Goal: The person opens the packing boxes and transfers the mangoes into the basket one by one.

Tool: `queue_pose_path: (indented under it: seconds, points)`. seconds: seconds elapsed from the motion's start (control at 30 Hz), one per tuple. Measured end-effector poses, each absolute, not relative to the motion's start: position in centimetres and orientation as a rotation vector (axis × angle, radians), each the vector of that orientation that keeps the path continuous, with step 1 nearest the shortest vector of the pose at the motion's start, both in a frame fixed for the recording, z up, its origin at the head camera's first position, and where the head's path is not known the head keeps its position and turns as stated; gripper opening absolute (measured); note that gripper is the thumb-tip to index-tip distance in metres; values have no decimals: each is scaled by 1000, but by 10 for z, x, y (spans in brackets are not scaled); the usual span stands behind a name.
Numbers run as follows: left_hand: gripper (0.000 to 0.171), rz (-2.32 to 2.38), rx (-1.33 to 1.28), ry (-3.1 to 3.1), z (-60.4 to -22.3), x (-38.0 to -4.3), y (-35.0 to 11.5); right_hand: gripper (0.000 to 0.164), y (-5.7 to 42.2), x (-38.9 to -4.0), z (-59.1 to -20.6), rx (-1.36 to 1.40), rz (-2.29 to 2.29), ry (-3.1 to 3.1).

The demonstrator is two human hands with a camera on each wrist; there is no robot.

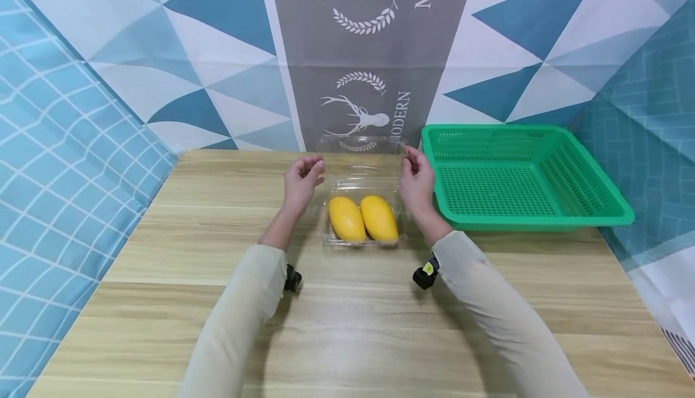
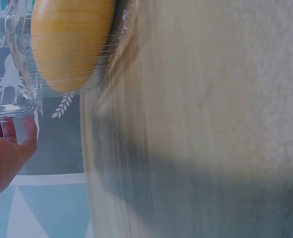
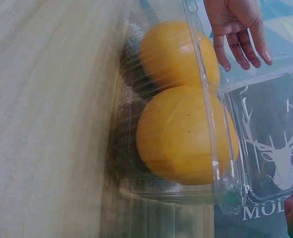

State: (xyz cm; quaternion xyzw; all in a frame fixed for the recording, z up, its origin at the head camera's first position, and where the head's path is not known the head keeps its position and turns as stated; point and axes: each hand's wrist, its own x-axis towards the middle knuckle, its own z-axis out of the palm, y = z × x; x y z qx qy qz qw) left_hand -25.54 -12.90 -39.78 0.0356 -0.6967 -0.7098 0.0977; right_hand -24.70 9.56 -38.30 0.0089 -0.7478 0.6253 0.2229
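Clear plastic box (image 1: 358, 190) sits on the wooden table (image 1: 347, 337), its base on the person's side of the two-handed grip and its lid (image 1: 362, 160) raised between the hands. Nearest, behind the grip, are the pale sleeves (image 1: 233, 325), with a small black camera (image 1: 425, 274) by each wrist. In the base, just short of the grip, two yellow mangoes (image 1: 346, 219) lie side by side, their long axes running away from the person and leaning a little leftward at the far ends. Farther on is the grip itself: the left hand (image 1: 300, 184) has its fingers extended and spread at the lid's left edge, while the right hand (image 1: 418, 180) meets the right edge with finger and thumb; I cannot tell whether it pinches the rim or only touches it. The lid spans crosswise between them, neither hand clearly nearer, and its hinge (image 1: 374, 181) runs on the near side of the fingertips. Just right of the right hand sits a green basket (image 1: 491, 190). Beyond the grip rises a patterned backdrop (image 1: 369, 48) with white deer heads
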Motion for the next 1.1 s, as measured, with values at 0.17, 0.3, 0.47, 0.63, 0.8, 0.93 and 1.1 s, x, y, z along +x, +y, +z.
queue_pose_path:
  seconds: [0.17, 0.3, 0.47, 0.63, 0.8, 0.93, 1.1]
  points:
    - [29, -2086, 98, -2077, -398, -259, -127, 29, 95, -253, -383, 4, 1710, -2083]
    - [29, -2061, 100, -2102, -397, -262, -125, 31, 95, -256, -383, -51, 1726, -2101]
    - [27, -2058, 105, -2110, -396, -263, -125, 31, 95, -259, -383, -87, 1734, -2122]
    - [29, -2069, 118, -2096, -398, -265, -125, 29, 95, -260, -384, -73, 1730, -2132]
    - [30, -2076, 138, -2084, -400, -267, -125, 31, 95, -261, -386, -65, 1733, -2140]
    - [33, -2078, 159, -2074, -401, -268, -124, 35, 94, -262, -389, -56, 1728, -2172]
    - [35, -2070, 171, -2084, -400, -269, -123, 38, 94, -262, -392, -40, 1718, -2201]
